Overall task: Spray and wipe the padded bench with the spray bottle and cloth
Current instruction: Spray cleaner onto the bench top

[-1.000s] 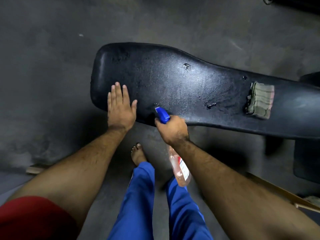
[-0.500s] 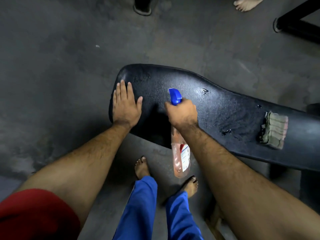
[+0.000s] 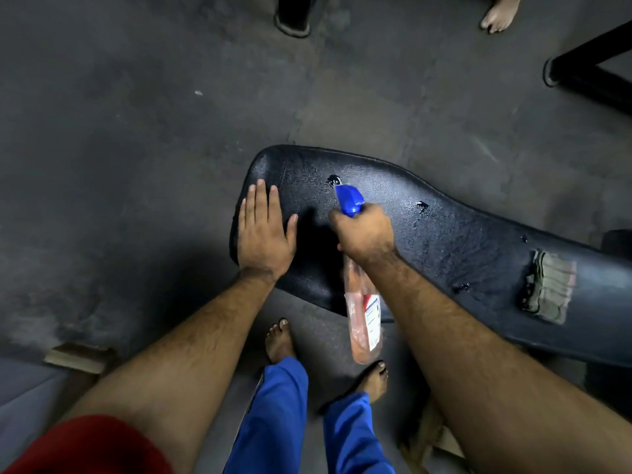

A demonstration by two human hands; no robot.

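A black padded bench [image 3: 455, 241] runs from the centre to the right edge, its surface wet and speckled with droplets. My left hand [image 3: 263, 230] lies flat on the bench's left end, fingers apart. My right hand [image 3: 364, 230] grips the neck of a spray bottle [image 3: 364, 316] with pink liquid; its blue nozzle [image 3: 349, 199] points over the pad. A folded greenish cloth [image 3: 549, 290] lies on the bench toward the right, apart from both hands.
Grey concrete floor all around. Black frame legs stand at the top centre [image 3: 292, 15] and top right [image 3: 588, 77]. Another person's bare foot [image 3: 497, 13] is at the top right. My own bare feet [image 3: 280, 340] are below the bench. A wooden block [image 3: 80, 355] lies lower left.
The view has tilted, so the bench sits lower and further right in frame. My right hand has carried the bottle forward over the pad. My left hand stays flat on the bench end.
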